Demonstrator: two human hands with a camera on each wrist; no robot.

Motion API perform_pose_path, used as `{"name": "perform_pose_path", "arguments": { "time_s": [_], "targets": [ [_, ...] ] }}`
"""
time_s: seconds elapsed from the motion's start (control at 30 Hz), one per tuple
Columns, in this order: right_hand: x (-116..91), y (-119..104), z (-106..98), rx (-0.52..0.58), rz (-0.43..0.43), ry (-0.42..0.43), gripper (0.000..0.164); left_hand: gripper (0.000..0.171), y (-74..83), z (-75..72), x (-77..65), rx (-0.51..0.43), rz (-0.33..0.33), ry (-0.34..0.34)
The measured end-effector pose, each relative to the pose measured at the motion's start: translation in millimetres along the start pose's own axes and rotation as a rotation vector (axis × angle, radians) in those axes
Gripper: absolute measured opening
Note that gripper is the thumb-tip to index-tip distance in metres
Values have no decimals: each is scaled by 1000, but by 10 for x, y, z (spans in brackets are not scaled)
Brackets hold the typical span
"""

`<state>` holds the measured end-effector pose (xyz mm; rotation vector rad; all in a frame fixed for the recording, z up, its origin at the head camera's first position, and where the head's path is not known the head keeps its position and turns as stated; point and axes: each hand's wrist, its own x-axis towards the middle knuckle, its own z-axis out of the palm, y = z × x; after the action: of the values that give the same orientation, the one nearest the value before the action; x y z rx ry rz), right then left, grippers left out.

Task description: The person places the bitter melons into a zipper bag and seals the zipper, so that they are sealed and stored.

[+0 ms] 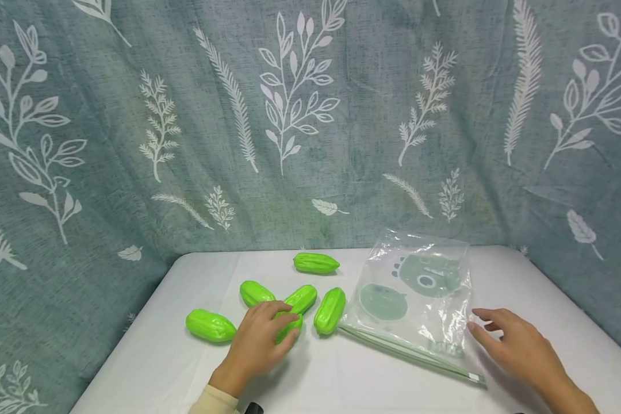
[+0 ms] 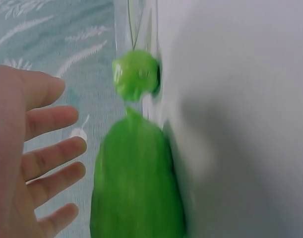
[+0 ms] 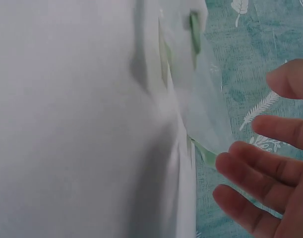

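My left hand (image 1: 261,342) hovers with loose, spread fingers over a bright green, ridged, gourd-like vegetable (image 1: 292,325) that it partly hides. In the left wrist view, the fingers stand apart from a large green vegetable (image 2: 136,183), and a smaller-looking one (image 2: 136,74) shows beyond it. Beside the clear zip bag (image 1: 364,270) is my right hand (image 1: 522,348), its fingers relaxed and slightly bent, holding nothing. The bag lies flat, its green zip strip toward me. In the right wrist view, fingertips come close to the bag (image 3: 206,99); whether they touch I cannot tell.
More green vegetables lie around the left hand: one at left (image 1: 210,326), one behind (image 1: 256,292), one by the bag (image 1: 329,311) and one at the back (image 1: 315,263). A leaf-patterned teal curtain (image 1: 352,144) surrounds the white table (image 1: 150,356) at back and sides.
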<state>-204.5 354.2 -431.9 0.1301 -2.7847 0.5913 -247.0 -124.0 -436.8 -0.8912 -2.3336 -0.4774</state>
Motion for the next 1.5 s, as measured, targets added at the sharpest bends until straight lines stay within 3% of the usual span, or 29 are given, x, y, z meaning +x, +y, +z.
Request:
{"name": "perform_pose_path", "arguments": {
  "time_s": [0.23,0.57,0.87,1.13,1.5],
  "targets": [
    [-16,-107,67,29,-57,21,42,18,160,91,25,-17,12,9],
    [-7,-198,127,54,-150,134,26,17,371,214,94,-78,54,-27],
    [-22,-207,156,62,-175,109,24,18,552,296,150,-133,61,-161],
    [-9,-288,177,81,-178,79,23,18,668,385,146,-87,108,-198],
    [-23,-356,235,116,-206,54,23,22,892,483,351,-101,175,-256]
  ]
}}
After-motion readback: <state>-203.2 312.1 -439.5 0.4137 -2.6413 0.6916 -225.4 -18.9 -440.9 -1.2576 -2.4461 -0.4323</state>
